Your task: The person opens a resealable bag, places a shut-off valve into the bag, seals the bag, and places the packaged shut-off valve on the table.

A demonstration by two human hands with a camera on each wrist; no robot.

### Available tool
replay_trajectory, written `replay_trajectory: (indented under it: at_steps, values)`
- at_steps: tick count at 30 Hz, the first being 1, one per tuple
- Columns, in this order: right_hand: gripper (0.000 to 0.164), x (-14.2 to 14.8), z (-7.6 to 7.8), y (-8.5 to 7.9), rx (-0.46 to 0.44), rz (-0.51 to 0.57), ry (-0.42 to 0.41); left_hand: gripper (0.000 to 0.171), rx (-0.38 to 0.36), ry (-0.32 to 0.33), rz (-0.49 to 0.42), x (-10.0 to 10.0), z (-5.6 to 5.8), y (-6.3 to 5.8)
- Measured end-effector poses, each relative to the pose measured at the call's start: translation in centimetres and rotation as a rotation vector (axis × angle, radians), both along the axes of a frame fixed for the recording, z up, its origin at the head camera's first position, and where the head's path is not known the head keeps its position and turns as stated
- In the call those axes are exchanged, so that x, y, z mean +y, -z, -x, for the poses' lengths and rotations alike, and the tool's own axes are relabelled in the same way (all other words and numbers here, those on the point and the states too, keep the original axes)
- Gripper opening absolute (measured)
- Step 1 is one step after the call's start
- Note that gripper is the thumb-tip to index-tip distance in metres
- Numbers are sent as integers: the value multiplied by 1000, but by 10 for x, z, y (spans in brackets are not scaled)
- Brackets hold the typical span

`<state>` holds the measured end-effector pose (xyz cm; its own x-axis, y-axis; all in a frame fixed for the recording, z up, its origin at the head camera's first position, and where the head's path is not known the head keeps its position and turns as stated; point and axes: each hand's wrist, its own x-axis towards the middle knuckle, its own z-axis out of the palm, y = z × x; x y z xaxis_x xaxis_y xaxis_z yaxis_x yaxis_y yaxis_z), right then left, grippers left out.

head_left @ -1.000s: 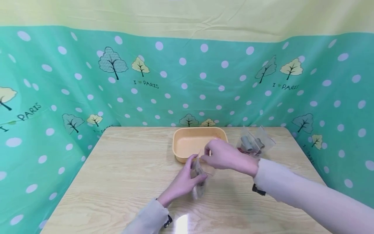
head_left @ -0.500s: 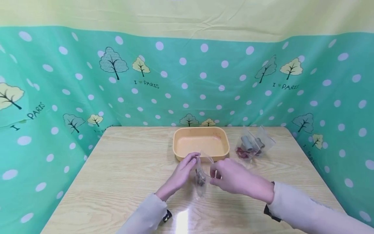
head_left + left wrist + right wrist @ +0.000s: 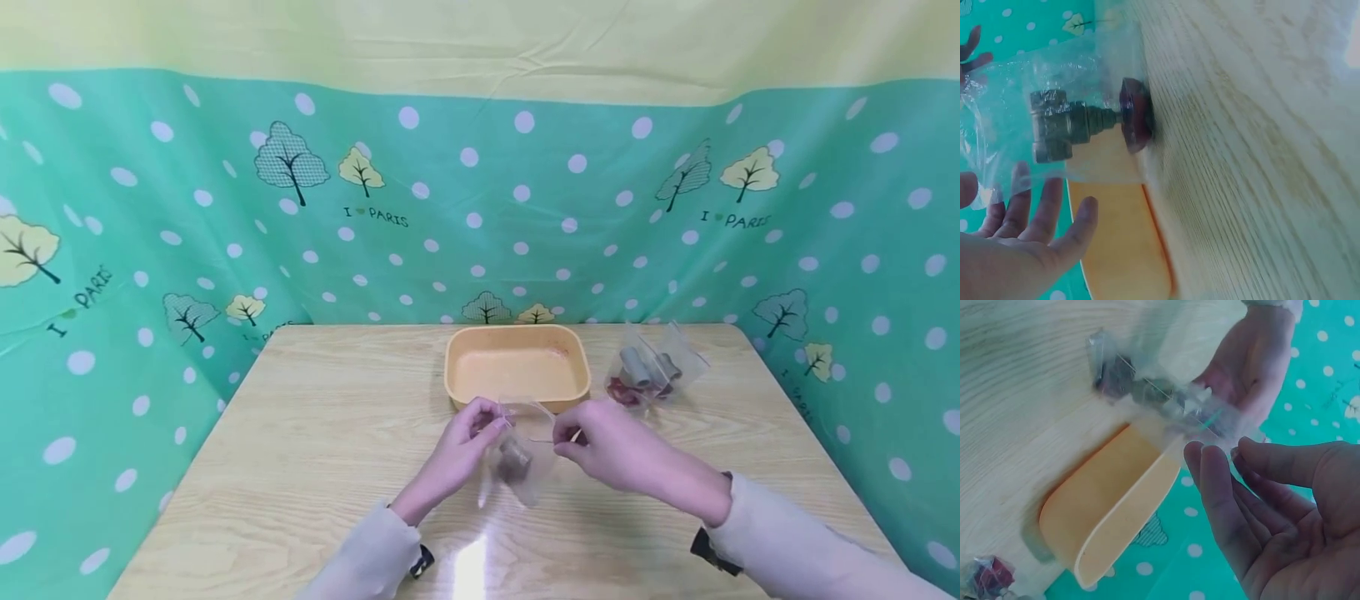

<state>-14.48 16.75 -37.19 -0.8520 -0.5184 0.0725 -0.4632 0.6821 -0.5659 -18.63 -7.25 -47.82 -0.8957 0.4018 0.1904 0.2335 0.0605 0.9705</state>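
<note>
A clear plastic zip bag hangs above the table between my two hands. Inside it, the left wrist view shows a metal valve with a dark red handwheel at its lower end. My left hand pinches the bag's left upper edge between thumb and fingers. On the opposite side, my right hand pinches the upper edge with thumb and forefinger. The mouth of the bag is spread between them. In the right wrist view the bag is seen edge-on and blurred.
A shallow peach plastic bin stands behind the hands at the table's back edge. To its right lie clear bags holding grey cylindrical pieces and red parts. The wood-grain table backs onto a green dotted cloth.
My right hand has come down and right from the bag's top, then gripped its right edge. The bag has turned to face me and its mouth has widened.
</note>
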Motion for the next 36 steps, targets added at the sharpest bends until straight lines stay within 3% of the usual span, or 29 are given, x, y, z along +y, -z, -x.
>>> replay_trajectory:
  at_steps: [10, 16, 21, 27, 36]
  values:
    - [17, 29, 7, 1, 74, 5, -71, 14, 33, -34, 83, -7, -26, -4]
    - [19, 44, 6, 6, 70, 40, -81, 16, 132, -48, 148, -12, -38, -7]
    - [20, 49, 4, 12, 77, 90, -60, 14, 214, -75, 213, -12, -41, -12]
    - [24, 48, 2, 20, 94, 142, -8, 7, 293, -112, 218, -11, -39, -18]
    - [36, 47, 1, 28, 138, 132, 24, 9, 480, -175, 293, -12, -38, -19]
